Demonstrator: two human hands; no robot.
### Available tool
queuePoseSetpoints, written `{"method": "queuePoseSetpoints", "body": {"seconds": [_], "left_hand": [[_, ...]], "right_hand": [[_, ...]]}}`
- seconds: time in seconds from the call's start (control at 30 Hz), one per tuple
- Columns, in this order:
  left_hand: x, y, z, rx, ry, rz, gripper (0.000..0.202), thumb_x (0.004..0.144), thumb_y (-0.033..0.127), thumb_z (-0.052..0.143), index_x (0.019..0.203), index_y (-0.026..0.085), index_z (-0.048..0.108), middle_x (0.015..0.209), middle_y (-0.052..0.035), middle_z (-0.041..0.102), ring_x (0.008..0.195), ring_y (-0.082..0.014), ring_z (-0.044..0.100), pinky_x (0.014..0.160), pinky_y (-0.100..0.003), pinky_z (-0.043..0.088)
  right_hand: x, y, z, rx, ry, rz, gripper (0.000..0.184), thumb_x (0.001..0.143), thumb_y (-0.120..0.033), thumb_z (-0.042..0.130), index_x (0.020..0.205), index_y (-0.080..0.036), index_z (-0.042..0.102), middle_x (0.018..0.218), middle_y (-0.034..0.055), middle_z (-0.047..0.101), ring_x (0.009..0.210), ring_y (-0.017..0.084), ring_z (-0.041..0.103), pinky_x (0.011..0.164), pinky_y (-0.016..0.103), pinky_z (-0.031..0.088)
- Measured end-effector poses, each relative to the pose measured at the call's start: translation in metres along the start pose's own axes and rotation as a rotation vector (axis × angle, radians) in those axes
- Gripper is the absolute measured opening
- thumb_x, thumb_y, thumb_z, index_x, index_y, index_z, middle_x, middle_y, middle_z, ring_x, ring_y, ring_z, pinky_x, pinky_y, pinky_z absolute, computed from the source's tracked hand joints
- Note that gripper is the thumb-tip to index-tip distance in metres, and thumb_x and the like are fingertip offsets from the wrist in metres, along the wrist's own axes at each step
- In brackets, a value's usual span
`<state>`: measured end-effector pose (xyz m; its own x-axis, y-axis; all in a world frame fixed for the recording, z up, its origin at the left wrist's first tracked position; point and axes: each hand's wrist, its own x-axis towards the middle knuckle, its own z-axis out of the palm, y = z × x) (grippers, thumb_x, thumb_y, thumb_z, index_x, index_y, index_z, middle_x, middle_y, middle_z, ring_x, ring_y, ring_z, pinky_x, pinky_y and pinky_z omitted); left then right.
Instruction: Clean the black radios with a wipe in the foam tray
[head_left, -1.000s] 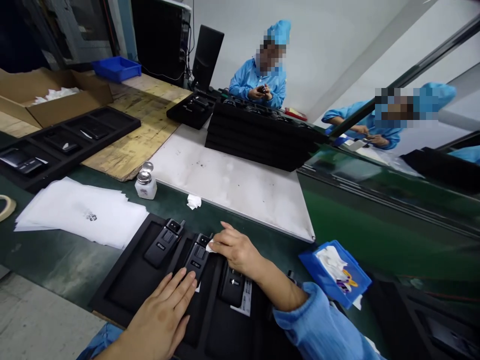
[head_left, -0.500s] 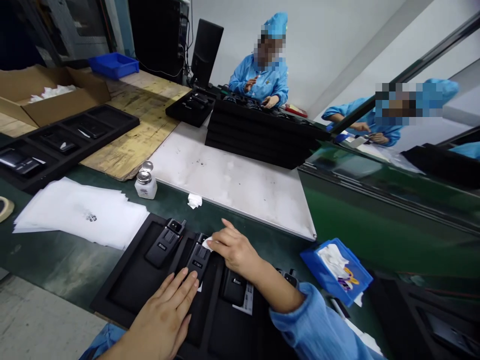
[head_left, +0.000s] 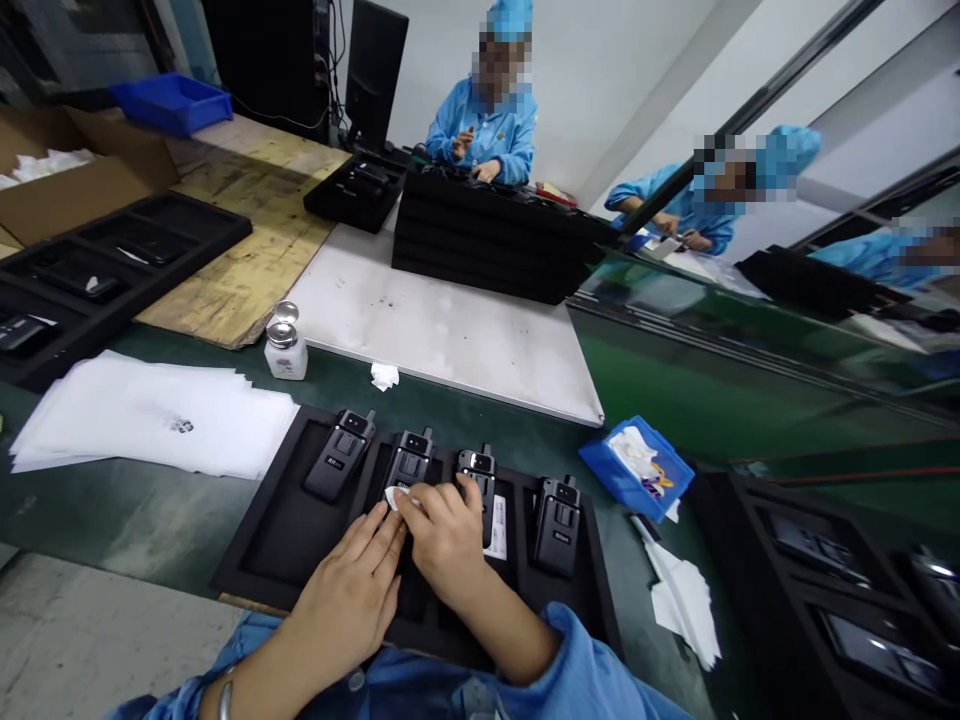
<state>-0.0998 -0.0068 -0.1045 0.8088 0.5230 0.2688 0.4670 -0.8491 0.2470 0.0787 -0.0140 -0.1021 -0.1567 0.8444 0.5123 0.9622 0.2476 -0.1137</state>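
A black handheld radio (head_left: 410, 456) with a stub antenna lies in the second compartment of a black foam tray (head_left: 274, 535). My left hand (head_left: 351, 578) rests flat over the radio's lower end, fingers stretched out. Between its fingertips my right hand (head_left: 448, 540) pinches a small white wipe (head_left: 393, 497), pressed on the radio just by the left fingers. Similar radios lie on either side: one at left (head_left: 339, 458), one partly behind my right hand (head_left: 478, 465), with a white label sheet (head_left: 497, 527) beside it, and one at right (head_left: 556, 527).
White sheets (head_left: 150, 415) are stacked at left, near a pump bottle (head_left: 286, 350) and a crumpled tissue (head_left: 385, 376). On the right are a blue bin (head_left: 667, 470), a white cloth (head_left: 684, 600) and another foam tray (head_left: 739, 520). Two co-workers sit beyond stacked trays (head_left: 495, 240); a third is partly visible.
My right hand has moved with the wipe from the radio's top edge down towards its lower part, beside my left fingers. The view has shifted, showing more of the tray's right side.
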Motion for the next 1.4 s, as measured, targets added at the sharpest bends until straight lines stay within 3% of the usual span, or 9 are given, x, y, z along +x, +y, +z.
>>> {"method": "queuePoseSetpoints", "body": {"seconds": [0.3, 0.43, 0.57, 0.7, 0.83, 0.97, 1.07, 1.2, 1.4], "left_hand": [[0.0, -0.001, 0.004, 0.018, 0.025, 0.003, 0.05, 0.09, 0.016, 0.051, 0.14, 0.008, 0.053, 0.147, -0.0119, 0.054, 0.14, -0.0302, 0.045, 0.111, -0.043, 0.048], [-0.005, -0.007, 0.006, -0.006, 0.058, 0.019, 0.05, 0.092, 0.017, 0.051, 0.141, 0.01, 0.053, 0.147, -0.0117, 0.054, 0.141, -0.0299, 0.045, 0.11, -0.044, 0.049], [-0.005, -0.004, 0.008, 0.003, 0.113, 0.041, 0.047, 0.094, 0.017, 0.051, 0.14, 0.014, 0.054, 0.147, -0.0092, 0.055, 0.14, -0.0298, 0.045, 0.108, -0.044, 0.05], [0.015, 0.028, 0.015, -0.001, 0.07, 0.154, 0.053, 0.093, 0.019, 0.054, 0.145, 0.016, 0.048, 0.153, -0.0057, 0.048, 0.143, -0.0279, 0.041, 0.112, -0.044, 0.046], [0.043, 0.061, 0.027, -0.012, -0.091, 0.159, 0.069, 0.089, 0.033, 0.063, 0.151, 0.016, 0.038, 0.16, -0.0054, 0.036, 0.147, -0.0288, 0.034, 0.116, -0.047, 0.041], [0.051, 0.068, 0.035, -0.011, -0.166, 0.123, 0.077, 0.089, 0.038, 0.063, 0.155, 0.014, 0.031, 0.161, -0.006, 0.033, 0.149, -0.0271, 0.031, 0.118, -0.043, 0.035], [0.05, 0.066, 0.034, 0.018, -0.156, 0.116, 0.074, 0.089, 0.03, 0.059, 0.155, 0.015, 0.031, 0.162, -0.004, 0.032, 0.149, -0.0248, 0.03, 0.12, -0.04, 0.03], [0.052, 0.067, 0.027, 0.074, -0.114, 0.14, 0.072, 0.085, 0.022, 0.056, 0.153, 0.015, 0.035, 0.16, -0.0027, 0.036, 0.148, -0.0224, 0.032, 0.12, -0.037, 0.028], [0.055, 0.068, 0.024, 0.133, -0.092, 0.164, 0.07, 0.084, 0.018, 0.054, 0.152, 0.016, 0.039, 0.16, -0.0021, 0.037, 0.148, -0.0226, 0.032, 0.12, -0.037, 0.027]], "right_hand": [[0.004, 0.007, -0.004, 0.01, 0.008, -0.014, 0.024, 0.093, -0.012, 0.055, 0.106, -0.024, 0.071, 0.094, 0.0019, 0.071, 0.084, 0.018, 0.053, 0.106, 0.049, 0.024], [0.002, 0.014, -0.009, 0.069, -0.064, -0.015, 0.026, 0.091, -0.013, 0.058, 0.108, -0.027, 0.072, 0.093, 0.0013, 0.071, 0.082, 0.017, 0.055, 0.105, 0.05, 0.028], [0.0, 0.067, -0.046, 0.206, 0.004, 0.045, 0.032, 0.091, -0.007, 0.053, 0.093, -0.029, 0.077, 0.09, 0.0007, 0.068, 0.085, 0.016, 0.059, 0.093, 0.042, 0.041], [0.009, 0.132, -0.076, 0.258, 0.046, 0.08, 0.035, 0.095, -0.006, 0.048, 0.094, -0.022, 0.079, 0.093, 0.0057, 0.067, 0.09, 0.017, 0.061, 0.081, 0.034, 0.047], [0.031, 0.152, -0.055, 0.322, -0.112, -0.103, 0.034, 0.09, -0.004, 0.055, 0.089, -0.028, 0.08, 0.09, 0.0013, 0.07, 0.082, 0.015, 0.059, 0.083, 0.034, 0.046], [0.037, 0.152, -0.035, 0.27, -0.245, -0.25, 0.032, 0.088, -0.006, 0.061, 0.091, -0.031, 0.079, 0.091, -0.0001, 0.071, 0.082, 0.016, 0.055, 0.103, 0.049, 0.034], [0.022, 0.161, -0.041, 0.257, -0.222, -0.297, 0.029, 0.092, -0.009, 0.057, 0.097, -0.03, 0.077, 0.093, 0.0002, 0.071, 0.083, 0.016, 0.054, 0.111, 0.053, 0.026], [0.004, 0.176, -0.056, 0.295, -0.18, -0.336, 0.03, 0.096, -0.01, 0.051, 0.1, -0.027, 0.075, 0.09, -0.0002, 0.071, 0.081, 0.015, 0.052, 0.112, 0.049, 0.027], [0.03, 0.169, -0.045, 0.329, -0.155, -0.335, 0.031, 0.092, -0.008, 0.054, 0.096, -0.03, 0.076, 0.094, -0.0017, 0.071, 0.086, 0.016, 0.052, 0.111, 0.049, 0.026]]}}
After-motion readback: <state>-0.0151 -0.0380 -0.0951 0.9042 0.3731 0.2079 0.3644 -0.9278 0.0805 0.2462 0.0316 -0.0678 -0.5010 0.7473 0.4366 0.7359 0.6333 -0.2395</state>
